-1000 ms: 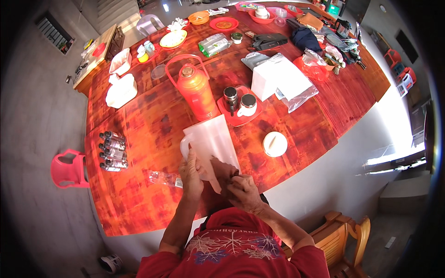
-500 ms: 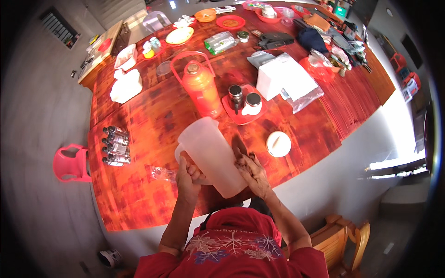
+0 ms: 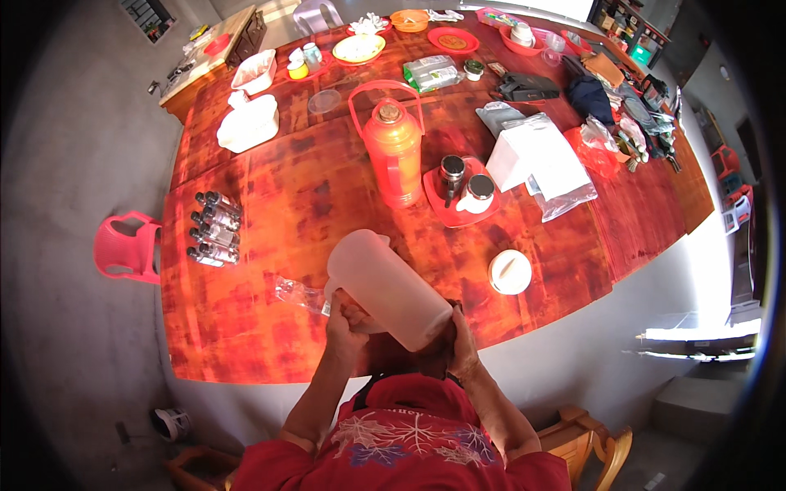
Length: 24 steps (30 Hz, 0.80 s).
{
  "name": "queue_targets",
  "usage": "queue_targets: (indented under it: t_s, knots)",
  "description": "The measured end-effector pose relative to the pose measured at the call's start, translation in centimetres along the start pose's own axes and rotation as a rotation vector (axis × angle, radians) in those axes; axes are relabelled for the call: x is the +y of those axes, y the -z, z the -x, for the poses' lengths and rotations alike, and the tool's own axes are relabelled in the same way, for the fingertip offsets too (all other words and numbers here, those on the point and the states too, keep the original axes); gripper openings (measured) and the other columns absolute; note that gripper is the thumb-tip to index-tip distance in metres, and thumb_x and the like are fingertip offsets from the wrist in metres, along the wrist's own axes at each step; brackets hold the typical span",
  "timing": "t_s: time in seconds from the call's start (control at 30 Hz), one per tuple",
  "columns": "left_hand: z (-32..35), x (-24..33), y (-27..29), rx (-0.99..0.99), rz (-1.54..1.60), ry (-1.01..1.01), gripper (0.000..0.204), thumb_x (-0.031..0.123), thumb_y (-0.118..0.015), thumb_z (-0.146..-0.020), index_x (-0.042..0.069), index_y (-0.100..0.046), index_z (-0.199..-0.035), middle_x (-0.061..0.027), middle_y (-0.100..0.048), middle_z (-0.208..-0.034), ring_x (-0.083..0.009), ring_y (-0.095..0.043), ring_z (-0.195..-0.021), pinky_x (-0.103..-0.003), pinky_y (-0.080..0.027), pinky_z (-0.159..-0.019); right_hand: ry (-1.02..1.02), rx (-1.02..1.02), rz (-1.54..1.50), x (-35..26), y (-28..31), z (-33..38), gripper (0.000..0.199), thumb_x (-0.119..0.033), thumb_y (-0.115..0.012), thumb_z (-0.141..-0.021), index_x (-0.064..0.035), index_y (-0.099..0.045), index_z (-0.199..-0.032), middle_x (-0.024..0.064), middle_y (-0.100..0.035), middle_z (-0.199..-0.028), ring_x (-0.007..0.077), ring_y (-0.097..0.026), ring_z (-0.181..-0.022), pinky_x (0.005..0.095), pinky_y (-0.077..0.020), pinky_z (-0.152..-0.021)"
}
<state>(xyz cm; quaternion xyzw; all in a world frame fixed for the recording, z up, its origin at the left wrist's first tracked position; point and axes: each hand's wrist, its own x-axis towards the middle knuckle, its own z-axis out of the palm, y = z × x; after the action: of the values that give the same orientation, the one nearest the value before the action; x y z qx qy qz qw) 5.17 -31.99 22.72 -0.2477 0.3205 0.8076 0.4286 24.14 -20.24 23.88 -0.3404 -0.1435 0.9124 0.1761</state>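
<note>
A frosted, translucent plastic pitcher (image 3: 389, 286) lies tilted between my hands above the table's near edge, its mouth pointing away to the left. My left hand (image 3: 347, 329) is closed round its handle. At the base end, my right hand (image 3: 463, 345) holds the bottom of the pitcher; most of its fingers are hidden behind it. A round white lid (image 3: 510, 272) rests on the table to the right. Left of the pitcher is a crumpled clear plastic wrapper (image 3: 299, 295).
Beyond the pitcher stands a red thermos flask (image 3: 397, 164) beside a red tray (image 3: 449, 214) with two mugs. Several small dark-capped bottles (image 3: 219, 233) lie at the left. White boxes (image 3: 544, 159), a white jug (image 3: 250, 123) and plates are farther back. A wooden chair (image 3: 585, 446) is at lower right.
My right hand has slid from the pitcher's side to its base. The pitcher has tipped flatter, its base swinging to the right. The view has shifted slightly.
</note>
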Motion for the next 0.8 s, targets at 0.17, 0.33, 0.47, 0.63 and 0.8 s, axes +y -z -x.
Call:
queue_targets:
  t_s: [0.17,0.33,0.47,0.63,0.8]
  knots:
    - [-2.3,1.4,1.5,0.177,0.069,-0.036,0.035,0.035,-0.046,-0.095,0.017,-0.035,-0.068,0.0071,-0.028,-0.057,-0.0069,-0.026,-0.044,-0.022,-0.031,-0.043,-0.165,0.042,0.063,1.4,-0.7,-0.1,0.046,-0.040,-0.046,-0.093,-0.0060,-0.047,-0.124,0.0096,-0.057,-0.115,0.0221,-0.053,-0.108,0.0336,-0.0447,-0.090]
    - [-2.6,2.0,1.0,0.135,0.100,-0.016,0.034,0.033,-0.038,-0.098,0.016,-0.037,-0.069,0.0053,-0.030,-0.057,-0.0083,-0.029,-0.044,-0.025,-0.042,-0.053,0.045,-0.009,0.179,1.4,0.6,-0.5,0.039,-0.035,-0.046,-0.092,-0.0046,-0.052,-0.115,0.0104,-0.058,-0.107,0.0226,-0.056,-0.101,0.0293,-0.0462,-0.083]
    - [-2.8,1.0,2.1,0.133,0.083,-0.070,0.035,0.031,-0.037,-0.098,0.015,-0.036,-0.067,0.0047,-0.029,-0.057,-0.0086,-0.029,-0.044,-0.024,-0.039,-0.050,0.903,0.317,1.037,2.5,0.2,-6.1,0.042,-0.030,-0.045,-0.093,-0.0059,-0.045,-0.128,0.0126,-0.048,-0.111,0.0256,-0.047,-0.104,0.0344,-0.0365,-0.095]
    - [-3.4,0.1,2.0,0.170,0.245,0.050,0.035,0.030,-0.039,-0.097,0.016,-0.036,-0.066,0.0043,-0.027,-0.053,-0.0085,-0.028,-0.044,-0.022,-0.034,-0.046,0.853,0.423,1.413,2.2,-4.6,-3.4,0.043,-0.020,-0.050,-0.090,-0.0057,-0.044,-0.130,0.0266,-0.038,-0.122,0.0398,-0.040,-0.107,0.0454,-0.0351,-0.093]
    - [-4.6,1.5,2.4,0.097,0.155,-0.008,0.035,0.032,-0.044,-0.095,0.016,-0.039,-0.064,0.0049,-0.030,-0.051,-0.0083,-0.029,-0.043,-0.023,-0.036,-0.049,1.073,0.158,1.501,5.1,-2.0,-1.7,0.042,-0.011,-0.055,-0.087,-0.0086,-0.046,-0.128,0.0289,-0.044,-0.115,0.0449,-0.047,-0.103,0.0434,-0.0423,-0.087]
